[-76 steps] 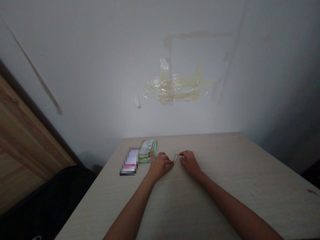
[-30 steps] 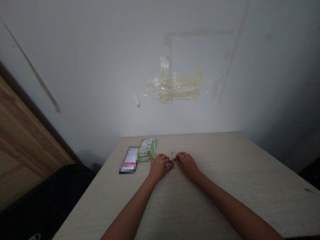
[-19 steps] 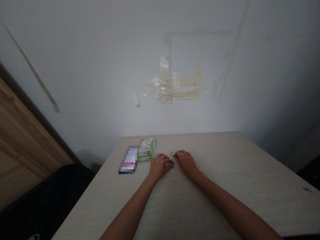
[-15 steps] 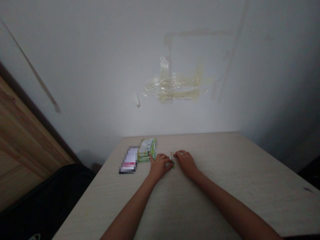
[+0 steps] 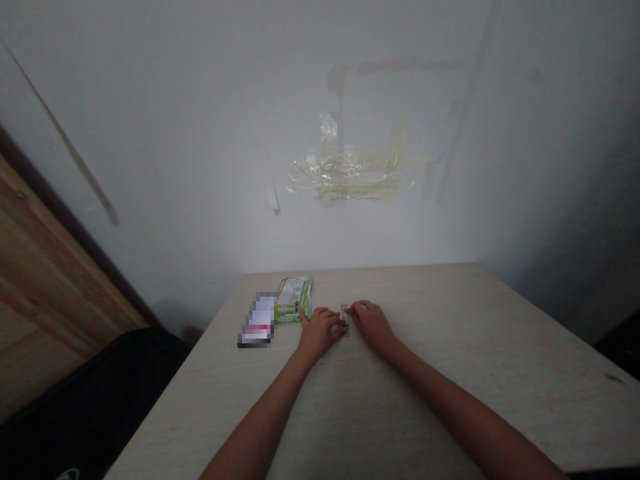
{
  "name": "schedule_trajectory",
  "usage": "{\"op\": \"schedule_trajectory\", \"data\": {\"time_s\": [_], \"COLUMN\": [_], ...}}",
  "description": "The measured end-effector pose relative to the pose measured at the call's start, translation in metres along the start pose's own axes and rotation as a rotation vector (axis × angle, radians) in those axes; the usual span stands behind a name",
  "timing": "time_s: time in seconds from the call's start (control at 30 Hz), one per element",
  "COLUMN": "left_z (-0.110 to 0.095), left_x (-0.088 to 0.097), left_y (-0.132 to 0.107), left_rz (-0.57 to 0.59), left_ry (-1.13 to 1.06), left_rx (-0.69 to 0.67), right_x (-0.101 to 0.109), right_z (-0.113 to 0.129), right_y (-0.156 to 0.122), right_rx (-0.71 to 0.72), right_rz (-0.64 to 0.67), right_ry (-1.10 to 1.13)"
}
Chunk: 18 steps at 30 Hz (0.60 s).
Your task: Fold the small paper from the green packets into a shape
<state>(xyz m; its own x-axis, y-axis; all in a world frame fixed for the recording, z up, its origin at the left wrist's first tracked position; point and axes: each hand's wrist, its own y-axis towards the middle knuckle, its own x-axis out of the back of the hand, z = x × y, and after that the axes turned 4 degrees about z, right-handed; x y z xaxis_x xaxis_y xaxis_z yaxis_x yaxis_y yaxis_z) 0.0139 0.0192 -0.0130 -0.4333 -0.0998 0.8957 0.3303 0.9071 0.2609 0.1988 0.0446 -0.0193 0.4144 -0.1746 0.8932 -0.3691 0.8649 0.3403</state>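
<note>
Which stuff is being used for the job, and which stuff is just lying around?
Being used: left hand; right hand; small green strip between them; perhaps the similarly coloured stack of packets.

Probably just lying about: the pixelated phone-like thing; the tape on the wall.

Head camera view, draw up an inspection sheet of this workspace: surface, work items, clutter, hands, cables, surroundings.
Surface: pale table, small dark mark toward the right.
Work items: small green strip; green packets stacked to its left.
Clutter: pixelated flat item, perhaps a phone, beside the packets.
Hands: left hand and right hand at the strip; grips too small to tell.
Cables: nothing seen.
Surroundings: wall with tape; wooden panel and black item at left.
</note>
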Motion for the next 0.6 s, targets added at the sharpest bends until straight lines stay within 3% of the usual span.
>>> {"op": "schedule_trajectory", "data": {"time_s": [0.3,0.6], "left_z": [-0.0034,-0.0036], "left_x": [0.0045,0.0042], "left_y": [0.0009,0.0], "left_rz": [0.026,0.02], "left_ry": [0.018,0.035], "left_rx": [0.013,0.015], "right_x": [-0.0028,-0.0095], "right_z": [-0.0004,-0.0072], "right_y": [0.0038,0.0057], "right_rx": [0.0,-0.04], "right_rz": [0.004,-0.017], "right_ry": [-0.126,0.019]}}
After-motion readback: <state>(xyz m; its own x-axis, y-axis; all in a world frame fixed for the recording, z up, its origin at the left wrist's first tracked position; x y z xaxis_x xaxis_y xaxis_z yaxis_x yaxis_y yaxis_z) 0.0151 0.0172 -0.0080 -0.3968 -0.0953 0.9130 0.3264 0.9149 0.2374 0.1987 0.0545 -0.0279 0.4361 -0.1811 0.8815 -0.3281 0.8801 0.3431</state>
